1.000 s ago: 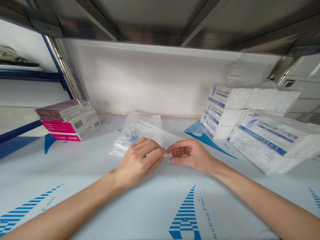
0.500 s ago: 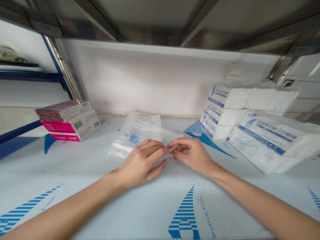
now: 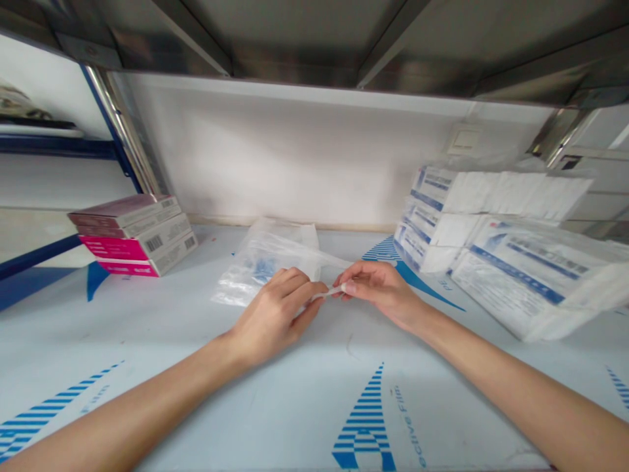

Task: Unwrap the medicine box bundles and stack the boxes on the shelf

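Between my two hands runs the edge of a clear plastic bag (image 3: 282, 252), pinched into a narrow whitish strip. My left hand (image 3: 278, 311) is closed on the strip's left end, thumb below and fingers above. At its other end my right hand (image 3: 378, 288) grips the plastic between thumb and fingertips. The rest of the bag lies crumpled on the table behind my left hand, with blue print on it. How the strip joins the bag is partly hidden by my fingers.
Pink-and-white boxes (image 3: 140, 242) are stacked at the left. Plastic-wrapped white packs with blue bands (image 3: 525, 269) stand at the right. A metal shelf (image 3: 295, 39) overhangs the table (image 3: 255, 406), which is covered in printed protective film.
My right thumb has come down over the plastic, and the strip between my hands now looks straighter and tighter. My left hand has shifted slightly; the boxes and packs have not moved.
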`<control>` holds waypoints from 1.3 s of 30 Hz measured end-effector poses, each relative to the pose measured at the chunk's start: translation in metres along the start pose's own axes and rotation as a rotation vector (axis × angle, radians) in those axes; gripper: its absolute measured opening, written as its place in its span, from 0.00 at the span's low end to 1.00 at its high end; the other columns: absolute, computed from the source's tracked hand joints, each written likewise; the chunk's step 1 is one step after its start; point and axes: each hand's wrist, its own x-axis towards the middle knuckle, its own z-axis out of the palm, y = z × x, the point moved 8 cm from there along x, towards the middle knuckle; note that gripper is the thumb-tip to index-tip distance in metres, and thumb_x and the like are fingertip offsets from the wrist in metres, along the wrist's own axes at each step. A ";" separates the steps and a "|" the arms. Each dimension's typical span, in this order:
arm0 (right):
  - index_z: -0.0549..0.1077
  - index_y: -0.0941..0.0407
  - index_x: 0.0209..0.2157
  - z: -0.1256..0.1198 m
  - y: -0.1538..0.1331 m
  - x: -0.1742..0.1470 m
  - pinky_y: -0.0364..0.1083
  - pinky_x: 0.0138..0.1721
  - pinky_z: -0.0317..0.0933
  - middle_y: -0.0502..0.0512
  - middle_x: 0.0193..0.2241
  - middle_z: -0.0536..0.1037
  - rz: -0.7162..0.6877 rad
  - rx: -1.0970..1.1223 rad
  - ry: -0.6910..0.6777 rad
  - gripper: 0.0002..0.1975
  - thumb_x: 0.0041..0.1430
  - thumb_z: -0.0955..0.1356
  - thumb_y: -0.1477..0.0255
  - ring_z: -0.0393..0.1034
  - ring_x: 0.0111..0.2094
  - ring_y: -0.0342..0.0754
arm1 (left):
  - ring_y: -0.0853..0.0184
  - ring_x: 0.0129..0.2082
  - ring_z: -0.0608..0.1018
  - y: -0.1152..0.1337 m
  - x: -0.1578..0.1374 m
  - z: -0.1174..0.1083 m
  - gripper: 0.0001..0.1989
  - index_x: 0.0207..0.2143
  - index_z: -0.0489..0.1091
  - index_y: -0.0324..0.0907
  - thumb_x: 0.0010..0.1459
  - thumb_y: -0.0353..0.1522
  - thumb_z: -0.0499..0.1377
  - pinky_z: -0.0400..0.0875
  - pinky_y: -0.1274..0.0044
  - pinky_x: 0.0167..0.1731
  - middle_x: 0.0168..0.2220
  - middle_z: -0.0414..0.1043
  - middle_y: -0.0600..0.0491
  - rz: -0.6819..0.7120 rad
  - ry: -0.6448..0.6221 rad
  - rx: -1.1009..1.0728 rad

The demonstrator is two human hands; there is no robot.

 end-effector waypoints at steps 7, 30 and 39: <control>0.81 0.54 0.28 -0.011 -0.009 0.001 0.43 0.31 0.69 0.51 0.31 0.80 -0.104 -0.201 0.154 0.08 0.48 0.78 0.65 0.72 0.27 0.41 | 0.67 0.33 0.71 -0.005 0.002 -0.005 0.05 0.33 0.68 0.40 0.65 0.28 0.57 0.68 0.73 0.35 0.29 0.70 0.54 -0.080 0.041 -0.058; 0.83 0.53 0.32 0.004 -0.018 -0.004 0.45 0.38 0.73 0.52 0.29 0.83 -0.112 -0.147 -0.016 0.05 0.52 0.76 0.68 0.79 0.30 0.45 | 0.67 0.45 0.77 -0.014 -0.002 0.012 0.14 0.52 0.69 0.42 0.65 0.29 0.56 0.73 0.73 0.48 0.49 0.74 0.48 -0.233 -0.130 -0.294; 0.76 0.56 0.33 -0.021 -0.015 0.001 0.44 0.29 0.70 0.51 0.24 0.80 0.006 -0.197 0.146 0.16 0.42 0.79 0.69 0.76 0.24 0.45 | 0.70 0.30 0.75 -0.031 -0.005 -0.001 0.05 0.38 0.77 0.40 0.57 0.27 0.64 0.75 0.77 0.33 0.33 0.71 0.51 -0.280 0.028 -0.150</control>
